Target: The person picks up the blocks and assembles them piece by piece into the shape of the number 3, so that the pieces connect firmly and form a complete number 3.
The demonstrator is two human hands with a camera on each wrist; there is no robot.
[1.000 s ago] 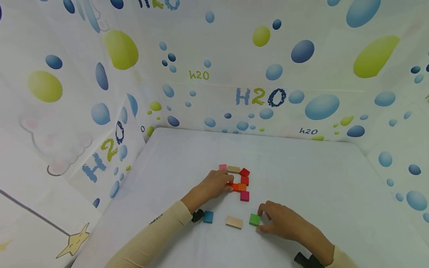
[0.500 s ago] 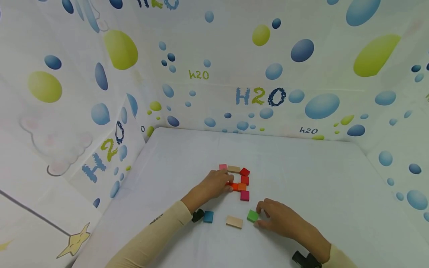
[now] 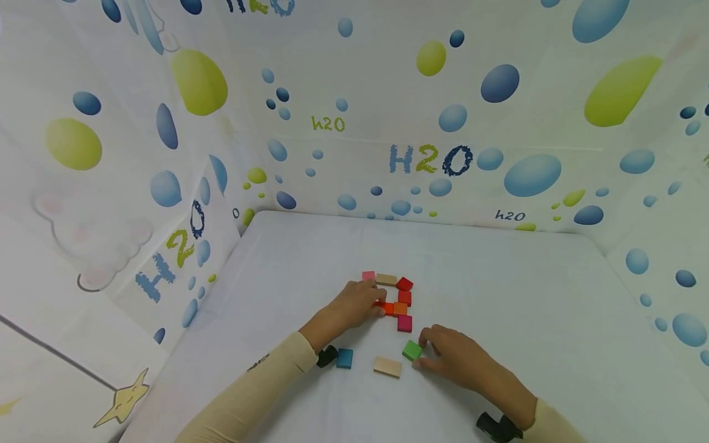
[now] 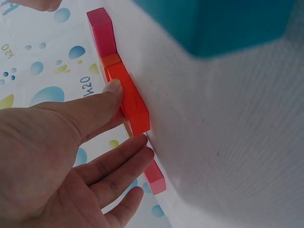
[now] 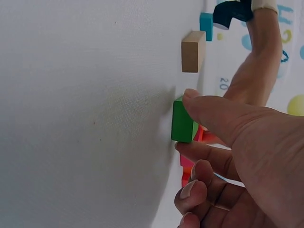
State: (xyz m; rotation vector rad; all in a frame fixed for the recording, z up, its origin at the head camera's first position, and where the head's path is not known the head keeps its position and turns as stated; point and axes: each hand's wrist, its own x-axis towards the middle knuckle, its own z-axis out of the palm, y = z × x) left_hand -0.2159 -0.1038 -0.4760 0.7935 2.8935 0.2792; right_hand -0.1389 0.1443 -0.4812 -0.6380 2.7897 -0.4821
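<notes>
In the head view my left hand reaches into a figure of small coloured blocks. The left wrist view shows its thumb and a partly hidden finger pinching an orange-red block, which abuts an orange block. My right hand pinches a green block between thumb and index finger, low on the white surface, turned at an angle. Just ahead of the green block lies a magenta block. A plain wooden block lies to its left, apart from it.
A blue block sits near the left wrist camera. Along the figure's far side are a pink block, a wooden block and a tilted red block. Another red block is below them. A printed curtain surrounds the table.
My right hand has moved left and slightly away from me with the green block, which has turned as it moved. My left hand has stayed in place on the orange-red block.
</notes>
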